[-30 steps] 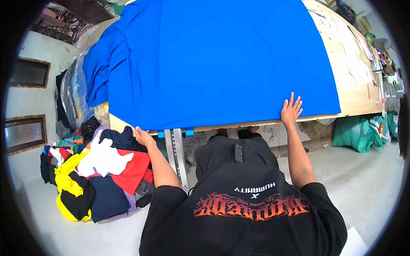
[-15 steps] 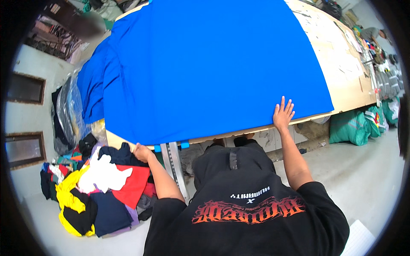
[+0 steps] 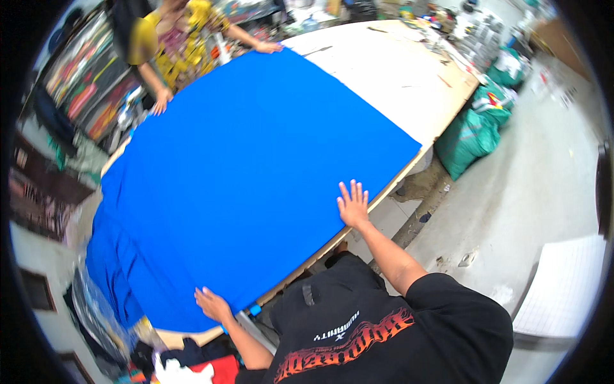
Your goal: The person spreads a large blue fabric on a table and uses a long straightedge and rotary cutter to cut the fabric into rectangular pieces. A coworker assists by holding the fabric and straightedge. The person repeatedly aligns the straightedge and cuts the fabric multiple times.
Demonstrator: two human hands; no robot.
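Both hands flat, fingers spread, on blue cloth mid-frame: left hand bottom left, right hand centre. Co-worker top left presses far edge. Green sacks right of table.

The person is wearing a black short-sleeved T-shirt bearing an orange-red graphic with small white lettering above it; forearms are showing bare.

cloth on table, sacks right of table
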